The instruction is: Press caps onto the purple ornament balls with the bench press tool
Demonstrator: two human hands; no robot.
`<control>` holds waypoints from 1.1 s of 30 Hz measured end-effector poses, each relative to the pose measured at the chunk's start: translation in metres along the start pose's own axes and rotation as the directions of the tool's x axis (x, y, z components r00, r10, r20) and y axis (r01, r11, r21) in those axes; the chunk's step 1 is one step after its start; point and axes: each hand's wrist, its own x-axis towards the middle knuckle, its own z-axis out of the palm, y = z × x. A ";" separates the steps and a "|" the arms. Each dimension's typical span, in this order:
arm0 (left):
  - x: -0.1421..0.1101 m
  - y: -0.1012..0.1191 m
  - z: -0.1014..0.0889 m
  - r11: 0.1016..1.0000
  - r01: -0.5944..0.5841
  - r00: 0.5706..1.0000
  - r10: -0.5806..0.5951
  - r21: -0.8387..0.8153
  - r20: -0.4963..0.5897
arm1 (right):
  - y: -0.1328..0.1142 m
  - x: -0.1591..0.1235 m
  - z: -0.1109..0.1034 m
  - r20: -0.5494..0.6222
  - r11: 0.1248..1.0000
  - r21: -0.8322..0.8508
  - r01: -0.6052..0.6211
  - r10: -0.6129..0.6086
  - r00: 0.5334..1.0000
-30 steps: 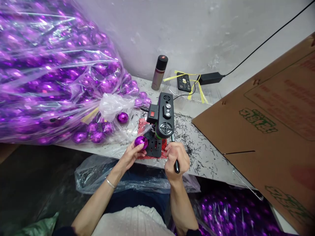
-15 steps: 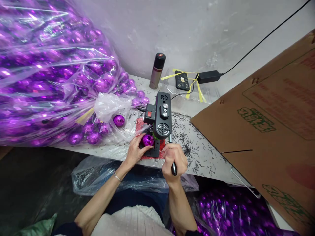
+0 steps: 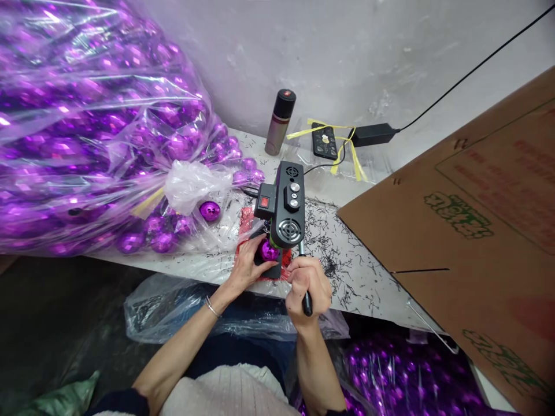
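A shiny purple ball ornament [image 3: 269,251] sits at the foot of a small black bench drill press [image 3: 289,202], partly under its head. My left hand [image 3: 248,267] grips the ornament between thumb and fingers from the left. Wrapped round the black-handled lever [image 3: 307,301] on the press's right side is my right hand [image 3: 310,286], closed in a fist. The press base [image 3: 273,270] rests on red material. What the tool tip does inside the press is hidden by its head.
A large clear bag of purple ornaments [image 3: 87,127] fills the left, with a loose ornament [image 3: 210,211] beside it. Dark shavings [image 3: 329,254] litter the table. Behind stand a spray can [image 3: 280,122], a phone [image 3: 324,140] and a power adapter [image 3: 373,134]. A cardboard box [image 3: 468,231] leans at right.
My left hand has shifted the ornament slightly right, further under the press head. My right hand stays on the lever. The view has moved a little.
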 end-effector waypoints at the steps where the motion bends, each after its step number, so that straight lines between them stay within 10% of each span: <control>1: 0.000 -0.001 0.001 1.000 0.009 1.000 -0.009 -0.012 -0.012 | 0.000 -0.001 0.000 0.001 1.000 -0.001 -0.005 0.005 1.000; 33: -0.005 -0.006 0.006 0.997 0.049 0.998 -0.051 -0.055 -0.041 | 0.015 -0.014 0.009 -0.034 0.996 -0.067 0.067 -0.069 0.997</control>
